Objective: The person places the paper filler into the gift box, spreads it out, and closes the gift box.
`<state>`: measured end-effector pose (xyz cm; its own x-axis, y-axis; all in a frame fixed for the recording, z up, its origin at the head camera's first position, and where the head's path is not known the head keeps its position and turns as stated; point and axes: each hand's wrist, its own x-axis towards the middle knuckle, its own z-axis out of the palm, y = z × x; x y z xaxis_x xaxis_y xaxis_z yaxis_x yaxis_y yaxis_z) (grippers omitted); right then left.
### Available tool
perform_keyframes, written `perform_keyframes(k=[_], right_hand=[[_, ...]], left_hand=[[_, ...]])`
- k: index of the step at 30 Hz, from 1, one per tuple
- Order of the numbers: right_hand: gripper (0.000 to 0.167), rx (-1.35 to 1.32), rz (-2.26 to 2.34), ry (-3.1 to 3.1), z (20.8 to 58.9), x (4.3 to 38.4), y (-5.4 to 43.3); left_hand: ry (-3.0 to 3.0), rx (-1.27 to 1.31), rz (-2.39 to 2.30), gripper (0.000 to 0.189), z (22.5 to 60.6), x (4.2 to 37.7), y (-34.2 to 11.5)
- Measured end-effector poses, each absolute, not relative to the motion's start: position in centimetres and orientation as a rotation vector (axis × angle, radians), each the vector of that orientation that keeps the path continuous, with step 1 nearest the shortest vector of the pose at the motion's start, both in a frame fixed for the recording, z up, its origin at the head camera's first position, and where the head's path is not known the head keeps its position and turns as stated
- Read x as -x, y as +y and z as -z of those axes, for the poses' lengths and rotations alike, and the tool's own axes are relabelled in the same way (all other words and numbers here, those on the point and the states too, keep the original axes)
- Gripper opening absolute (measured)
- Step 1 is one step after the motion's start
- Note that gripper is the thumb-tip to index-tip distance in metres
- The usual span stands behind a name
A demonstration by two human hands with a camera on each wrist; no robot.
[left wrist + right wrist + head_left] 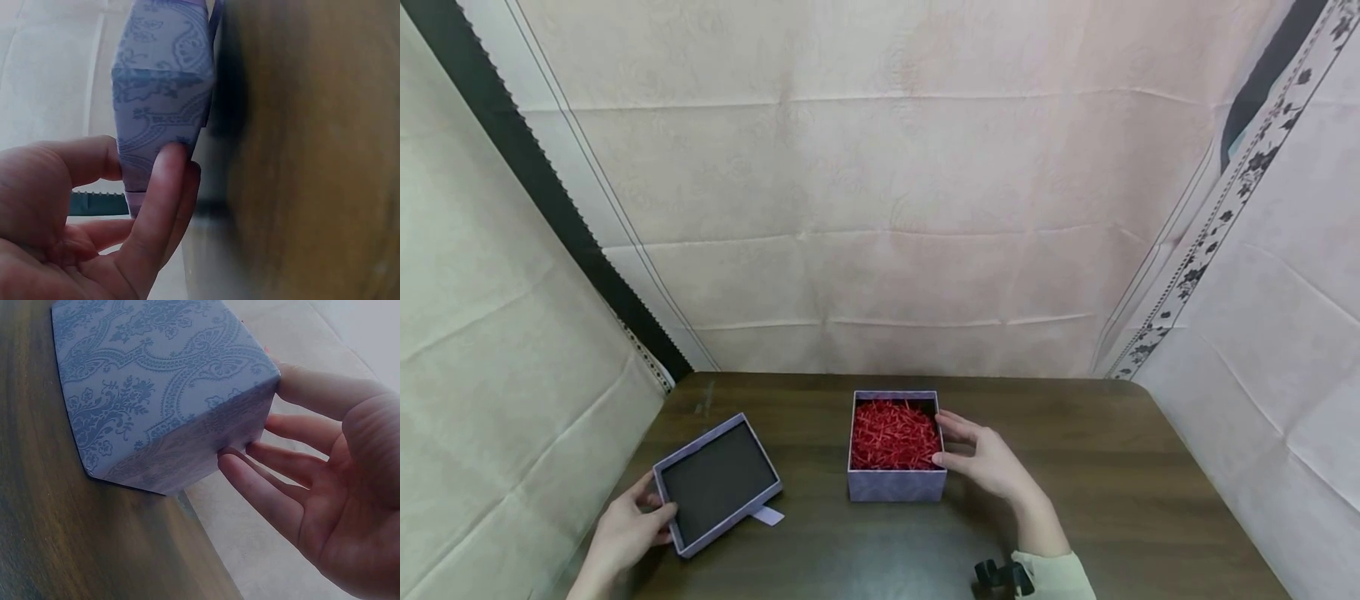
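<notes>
In the head view, a square lavender box (896,485) filled with red paper shreds (895,435) stands on the table. My right hand (988,460) touches its right side; in the right wrist view the fingers (265,487) lie against one side and the thumb (325,394) is at the top corner. The box's patterned wall (156,369) fills that view. My left hand (628,527) grips the left edge of the box lid (718,483), thumb on the rim. The lid's dark inside faces up, and a pale ribbon tab (768,516) sticks out at its right.
The dark wooden table (1097,475) reaches back to a hanging pale cloth (880,275). More cloth hangs at the left and right. A black strap device (1002,575) sits at the right wrist, beside a pale green sleeve (1060,577).
</notes>
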<state>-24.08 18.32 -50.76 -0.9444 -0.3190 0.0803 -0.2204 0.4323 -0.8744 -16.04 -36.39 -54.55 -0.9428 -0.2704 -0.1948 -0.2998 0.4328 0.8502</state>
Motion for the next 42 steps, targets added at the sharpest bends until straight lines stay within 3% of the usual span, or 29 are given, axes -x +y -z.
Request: perform_keyframes(k=[15,42], right_hand=[[0.070,0.474,1.528,2.588,50.7,24.1,18.2],[0.067,0.570,1.484,2.636,50.8,24.1,18.4]], left_hand=[[2.599,0.407,-1.744,0.083,51.7,16.6,-33.0],[2.355,0.126,-2.106,0.075,47.3,19.7,-20.2]])
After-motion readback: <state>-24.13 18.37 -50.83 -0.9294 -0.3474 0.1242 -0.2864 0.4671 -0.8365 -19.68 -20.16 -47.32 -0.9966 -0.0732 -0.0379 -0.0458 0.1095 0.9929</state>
